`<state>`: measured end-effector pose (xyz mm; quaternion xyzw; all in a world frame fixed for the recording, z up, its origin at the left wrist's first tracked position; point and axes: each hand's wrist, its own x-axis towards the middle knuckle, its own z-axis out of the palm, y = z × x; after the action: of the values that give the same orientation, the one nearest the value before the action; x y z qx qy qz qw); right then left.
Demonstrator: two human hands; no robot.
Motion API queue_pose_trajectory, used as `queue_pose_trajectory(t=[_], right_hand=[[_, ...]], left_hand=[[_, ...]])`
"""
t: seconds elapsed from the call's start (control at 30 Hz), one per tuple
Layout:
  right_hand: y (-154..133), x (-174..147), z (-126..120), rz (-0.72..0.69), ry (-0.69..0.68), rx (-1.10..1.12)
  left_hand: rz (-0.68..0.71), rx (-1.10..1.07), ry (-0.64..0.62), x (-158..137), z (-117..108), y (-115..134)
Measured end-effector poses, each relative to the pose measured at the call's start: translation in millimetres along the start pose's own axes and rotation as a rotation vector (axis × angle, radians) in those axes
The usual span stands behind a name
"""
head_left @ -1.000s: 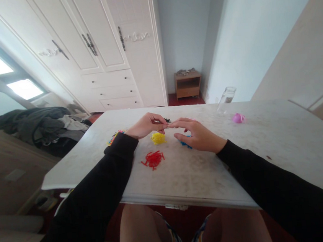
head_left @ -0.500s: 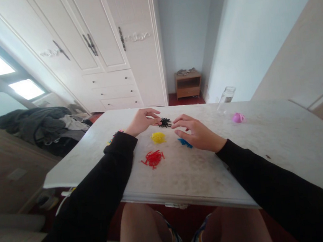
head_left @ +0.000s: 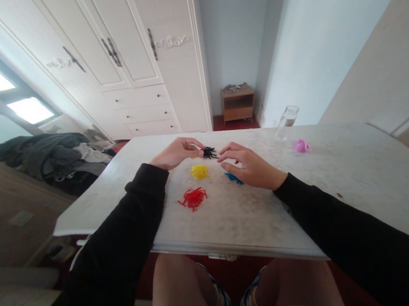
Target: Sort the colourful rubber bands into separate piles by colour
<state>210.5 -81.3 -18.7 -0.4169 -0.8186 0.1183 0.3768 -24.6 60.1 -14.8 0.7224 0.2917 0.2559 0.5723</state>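
My left hand [head_left: 181, 152] is at the left edge of a small pile of thin black strips [head_left: 210, 152], with thumb and forefinger pinched in on it; the exact grip is too small to see clearly. My right hand [head_left: 246, 166] hovers just right of that pile, palm down, fingers apart and holding nothing. Partly hidden under it lies a pile of blue strips [head_left: 234, 179]. A yellow pile [head_left: 199, 172] sits between the hands, and a looser pile of red strips [head_left: 194, 199] lies nearer me.
All of this is on a whitish table [head_left: 234, 223]. At the back right a clear glass jar [head_left: 287, 123] stands near a pink-purple round object [head_left: 302, 146]. Dark clothes [head_left: 48, 159] are heaped left of the table. A white wardrobe [head_left: 140, 101] and a small wooden cabinet [head_left: 238, 103] stand beyond.
My left hand has shifted slightly left, and its fingers have drawn in at the black pile. My left sleeve now covers the colourful bits beside it. My right hand has hardly moved.
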Motion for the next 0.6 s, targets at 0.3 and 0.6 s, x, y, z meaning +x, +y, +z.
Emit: queue_pose_trajectory(t=[0.3,0.6], right_hand=[[-3.2,-0.6,-0.9,0.013,-0.038,-0.016],[-3.1,-0.5,-0.8,0.012,-0.056,-0.017]], left_hand=[[-0.037,0.279,-0.128,-2.0,1.1,0.7],[-0.025,0.314,-0.141,-3.4,-0.1,1.7]])
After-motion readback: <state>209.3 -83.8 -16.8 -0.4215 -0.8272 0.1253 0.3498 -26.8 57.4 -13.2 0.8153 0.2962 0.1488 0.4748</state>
